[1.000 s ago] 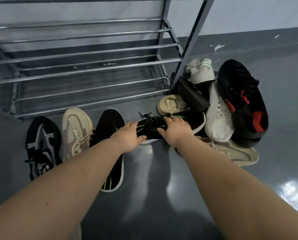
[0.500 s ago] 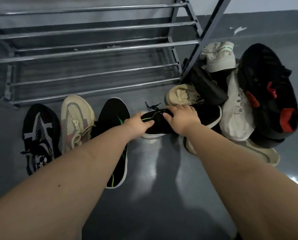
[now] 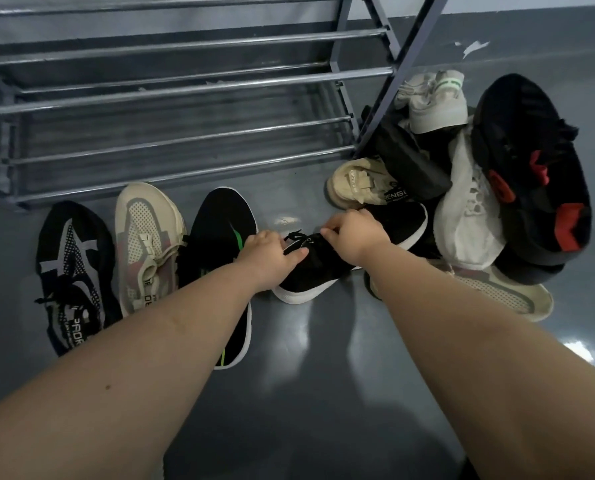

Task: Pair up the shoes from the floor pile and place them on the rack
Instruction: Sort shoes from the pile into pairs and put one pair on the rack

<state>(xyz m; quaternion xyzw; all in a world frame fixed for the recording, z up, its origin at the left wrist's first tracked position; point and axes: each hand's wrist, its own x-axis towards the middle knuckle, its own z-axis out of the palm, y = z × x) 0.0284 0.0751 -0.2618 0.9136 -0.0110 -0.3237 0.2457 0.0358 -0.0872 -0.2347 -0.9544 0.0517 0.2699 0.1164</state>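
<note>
A black sneaker with a white sole (image 3: 327, 268) lies at the left edge of the floor pile, and both hands hold it. My left hand (image 3: 268, 256) grips its near end; my right hand (image 3: 354, 233) curls over its laced top. Left of it stand three single shoes in a row: a black shoe with a green stripe (image 3: 219, 237), a beige mesh shoe (image 3: 147, 244) and a black-and-white knit shoe (image 3: 71, 271). The grey metal rack (image 3: 185, 88) stands behind them with bare bars.
The pile on the right holds a beige strapped shoe (image 3: 354, 183), a white knit shoe (image 3: 465, 216), a large black shoe with red parts (image 3: 535, 174), a grey-white sneaker with a green tab (image 3: 431, 98) and a beige mesh shoe (image 3: 503, 296). The rack's right leg (image 3: 393, 84) stands beside the pile.
Both hands have tightened on the black sneaker and pulled it a little out of the pile toward me. My view has tilted slightly down.
</note>
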